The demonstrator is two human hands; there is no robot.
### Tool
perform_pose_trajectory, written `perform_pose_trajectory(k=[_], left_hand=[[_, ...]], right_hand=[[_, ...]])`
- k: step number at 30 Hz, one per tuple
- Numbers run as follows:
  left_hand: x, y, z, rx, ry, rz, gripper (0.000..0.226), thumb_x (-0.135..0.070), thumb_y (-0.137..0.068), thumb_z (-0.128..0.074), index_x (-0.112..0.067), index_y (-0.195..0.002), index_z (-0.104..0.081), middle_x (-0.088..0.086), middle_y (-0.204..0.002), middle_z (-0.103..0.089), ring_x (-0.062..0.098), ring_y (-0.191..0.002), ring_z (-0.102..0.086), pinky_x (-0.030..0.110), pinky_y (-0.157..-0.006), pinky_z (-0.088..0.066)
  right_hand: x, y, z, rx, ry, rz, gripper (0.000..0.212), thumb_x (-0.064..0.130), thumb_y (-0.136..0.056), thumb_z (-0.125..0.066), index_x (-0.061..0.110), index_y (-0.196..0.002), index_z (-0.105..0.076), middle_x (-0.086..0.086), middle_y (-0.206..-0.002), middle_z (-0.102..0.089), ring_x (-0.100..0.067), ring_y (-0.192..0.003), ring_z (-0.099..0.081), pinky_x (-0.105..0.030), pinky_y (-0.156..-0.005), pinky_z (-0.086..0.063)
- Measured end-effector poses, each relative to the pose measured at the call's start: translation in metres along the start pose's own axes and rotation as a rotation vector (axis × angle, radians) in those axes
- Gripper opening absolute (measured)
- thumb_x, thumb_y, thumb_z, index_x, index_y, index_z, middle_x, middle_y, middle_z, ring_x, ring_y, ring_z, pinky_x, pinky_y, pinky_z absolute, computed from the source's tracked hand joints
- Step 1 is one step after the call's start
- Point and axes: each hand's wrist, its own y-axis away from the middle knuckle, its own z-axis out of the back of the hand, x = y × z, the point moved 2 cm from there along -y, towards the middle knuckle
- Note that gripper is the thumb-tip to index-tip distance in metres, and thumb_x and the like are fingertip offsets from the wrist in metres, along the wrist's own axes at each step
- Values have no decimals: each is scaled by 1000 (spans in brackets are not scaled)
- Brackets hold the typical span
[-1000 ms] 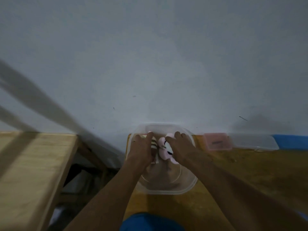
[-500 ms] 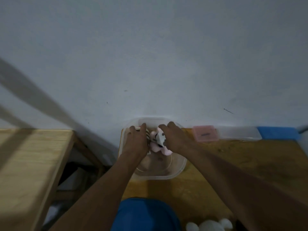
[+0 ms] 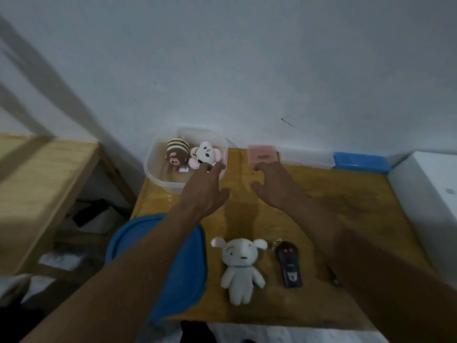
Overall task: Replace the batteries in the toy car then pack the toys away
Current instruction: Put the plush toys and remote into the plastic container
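**Q:** State of the hands?

**A:** The left hand (image 3: 205, 191) is recorded as spread, palm down, with nothing held. Its fingertips lie over the near right corner of the tub (image 3: 158, 179), just beside the pink plush (image 3: 205, 154). The right hand (image 3: 274, 186) is likewise spread and empty above the bare counter (image 3: 346, 194), fingertips just short of the pink box (image 3: 263, 154). Contact with the counter cannot be told.

**Q:** Why is the tub loaded as it is?

**A:** The brown plush (image 3: 176, 152) and the pink plush are laid side by side against the far wall. It is judged that the front is thereby left free for more.

**Q:** What is left out?

**A:** The white plush (image 3: 239, 266) lies face up on the near counter, with a black fob (image 3: 289, 266) just to its right. The blue lid (image 3: 178, 268) lies under the left forearm, presumably kept off until the tub is filled.

**Q:** And the toy car?

**A:** None is made out. A small dark item is half hidden by the right forearm and is not identified, so the battery step cannot be judged.
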Motion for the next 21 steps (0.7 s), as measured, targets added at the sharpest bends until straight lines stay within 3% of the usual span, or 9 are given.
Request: perform_pose_trajectory(k=[7, 11, 13, 17, 21], left_hand=[[-45, 91, -60, 180, -10, 173, 73, -43, -84, -67, -34, -146, -29, 15, -142, -32, 36, -120, -47, 47, -92, -49], [-56, 129, -85, 268, -58, 279, 89, -50, -77, -72, -44, -148, -18, 17, -146, -18, 43, -126, -40, 47, -95, -46], [-59, 138, -93, 323, -45, 313, 102, -52, -73, -76, -44, -151, -11, 19, -150, -11, 43, -129, -38, 44, -95, -45], [-58, 145, -109, 353, -24, 323, 111, -48, -73, -77, -42, -151, 1, 24, -145, -26, 40, -127, -37, 41, -97, -41], [-49, 145, -122, 260, 185, 337, 103, -35, -70, -82, -43, -149, -15, 9, -145, -39, 28, -115, -49, 32, -83, -44]], right_hand=[[-52, 88, -16, 127, 51, -65, 46, 38, -92, -56, 22, -135, -47, -10, -133, -45, -27, -108, -55, -28, -74, -38], [-73, 124, -39, 279, 74, -158, 60, 47, -88, -58, 27, -140, -36, -16, -141, -35, -35, -116, -50, -42, -93, -47], [-80, 138, -47, 341, 30, -214, 69, 48, -84, -62, 30, -143, -31, -16, -143, -28, -39, -121, -44, -45, -95, -47], [-89, 154, -62, 384, -67, -266, 85, 47, -79, -70, 33, -147, -21, -16, -145, -27, -38, -127, -39, -43, -99, -45], [-89, 160, -72, 349, -85, -289, 90, 43, -78, -73, 31, -149, -18, -19, -144, -31, -35, -128, -38, -40, -99, -44]])
